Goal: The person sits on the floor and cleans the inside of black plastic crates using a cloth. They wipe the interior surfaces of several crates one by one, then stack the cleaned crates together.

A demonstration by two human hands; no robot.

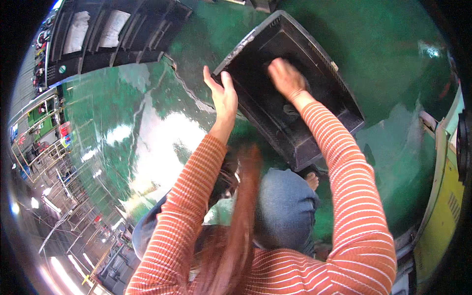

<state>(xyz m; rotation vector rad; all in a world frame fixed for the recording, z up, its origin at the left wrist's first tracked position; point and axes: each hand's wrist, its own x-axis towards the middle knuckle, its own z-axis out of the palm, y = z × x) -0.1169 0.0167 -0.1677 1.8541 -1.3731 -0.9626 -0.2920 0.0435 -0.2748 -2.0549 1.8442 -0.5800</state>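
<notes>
A black plastic crate (319,93) with a tall rim lies at a slant in front of me on the green floor. My left hand (225,101) is at its left corner, thumb and fingers stretched apart on either side of the rim. Inside the crate is my right hand (287,78), blurred by motion over the dark bottom, so whether it holds anything is unclear. Beside my right wrist, a small greyish patch (290,110) shows on the crate's bottom; what it is I cannot make out.
At the far left stands a black slotted rack or tray (135,37) with two white packets (77,32) in it. The glossy green floor (118,113) has cracks. A yellow-green cabinet (437,211) stands at the right edge. My jeans-covered knee (285,206) is close to the crate.
</notes>
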